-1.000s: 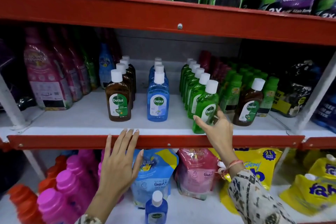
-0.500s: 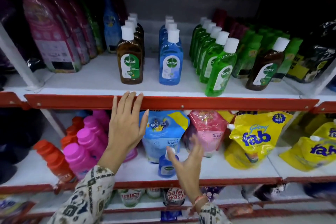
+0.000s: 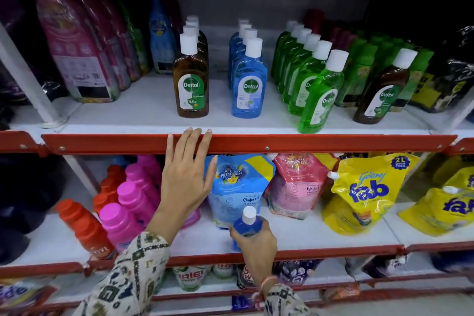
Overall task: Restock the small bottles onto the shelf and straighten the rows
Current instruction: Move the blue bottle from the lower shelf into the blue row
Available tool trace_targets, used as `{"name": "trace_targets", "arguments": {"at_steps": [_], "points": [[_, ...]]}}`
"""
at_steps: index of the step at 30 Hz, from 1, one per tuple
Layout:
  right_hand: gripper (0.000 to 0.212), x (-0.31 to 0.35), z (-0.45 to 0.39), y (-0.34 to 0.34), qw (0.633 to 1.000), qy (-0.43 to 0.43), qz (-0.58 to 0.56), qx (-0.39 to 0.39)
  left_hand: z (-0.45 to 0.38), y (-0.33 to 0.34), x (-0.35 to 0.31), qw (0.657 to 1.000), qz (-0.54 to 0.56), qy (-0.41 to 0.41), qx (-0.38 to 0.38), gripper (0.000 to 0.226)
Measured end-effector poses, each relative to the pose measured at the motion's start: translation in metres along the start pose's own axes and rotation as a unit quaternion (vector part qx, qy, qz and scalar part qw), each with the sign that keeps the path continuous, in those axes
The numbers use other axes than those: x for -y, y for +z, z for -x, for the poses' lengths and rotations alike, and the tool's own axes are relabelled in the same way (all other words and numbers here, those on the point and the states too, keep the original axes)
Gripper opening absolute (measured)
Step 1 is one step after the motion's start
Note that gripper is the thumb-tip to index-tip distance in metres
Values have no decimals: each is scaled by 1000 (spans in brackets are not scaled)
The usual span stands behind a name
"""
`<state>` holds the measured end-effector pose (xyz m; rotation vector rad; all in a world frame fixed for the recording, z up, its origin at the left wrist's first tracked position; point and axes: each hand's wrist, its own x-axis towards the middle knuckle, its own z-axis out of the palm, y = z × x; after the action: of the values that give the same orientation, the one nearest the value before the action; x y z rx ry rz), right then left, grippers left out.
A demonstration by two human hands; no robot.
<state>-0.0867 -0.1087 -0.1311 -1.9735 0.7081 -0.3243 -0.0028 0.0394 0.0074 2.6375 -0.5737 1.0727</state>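
Rows of small Dettol bottles stand on the upper white shelf [image 3: 143, 115]: a brown row [image 3: 191, 82], a blue row [image 3: 248, 79] and a green row [image 3: 318, 90] whose front bottle leans out at the shelf edge. A lone brown bottle [image 3: 384, 90] stands further right. My left hand [image 3: 186, 177] lies flat, fingers spread, its fingertips on the red shelf lip [image 3: 307, 143]. My right hand [image 3: 254, 244] is closed around a small blue bottle [image 3: 247, 226] with a white cap, standing on the lower shelf in front of a blue Comfort pouch [image 3: 238, 185].
Pink and purple refill pouches [image 3: 77, 54] fill the upper shelf's left, dark packs [image 3: 451, 79] its right. The lower shelf holds orange and pink bottles [image 3: 120, 202], a pink pouch [image 3: 295, 187] and yellow Fab pouches [image 3: 366, 192]. More products sit below.
My right hand left the front green bottle, dropped to the lower shelf and closed on the small blue bottle. The view tilted downward. My left hand stayed on the red lip.
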Motion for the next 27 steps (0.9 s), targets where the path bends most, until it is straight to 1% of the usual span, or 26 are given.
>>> {"name": "trace_targets", "arguments": {"at_steps": [3, 9, 11, 16, 19, 22, 27], "points": [[74, 9, -3, -20, 999, -41, 17, 11, 0, 1, 0, 1000, 1, 1, -5, 51], [80, 55, -8, -77, 987, -154, 0, 37, -1, 0, -3, 1000, 9, -1, -17, 49], [75, 76, -12, -96, 981, -188, -7, 46, -1, 0, -2, 1000, 8, 0, -12, 49], [55, 142, -17, -140, 963, -269, -25, 24, 0, 0, 0, 1000, 12, 2, -7, 50], [43, 179, -24, -158, 956, -290, -48, 9, 1, 0, 0, 1000, 17, 3, -9, 51], [35, 212, -37, -168, 951, -301, -69, 3, 1, 1, 1, 1000, 18, 3, -4, 52], [44, 250, -65, -159, 947, -312, -66, -27, 3, 1, 2, 1000, 19, 2, 6, 53]]}}
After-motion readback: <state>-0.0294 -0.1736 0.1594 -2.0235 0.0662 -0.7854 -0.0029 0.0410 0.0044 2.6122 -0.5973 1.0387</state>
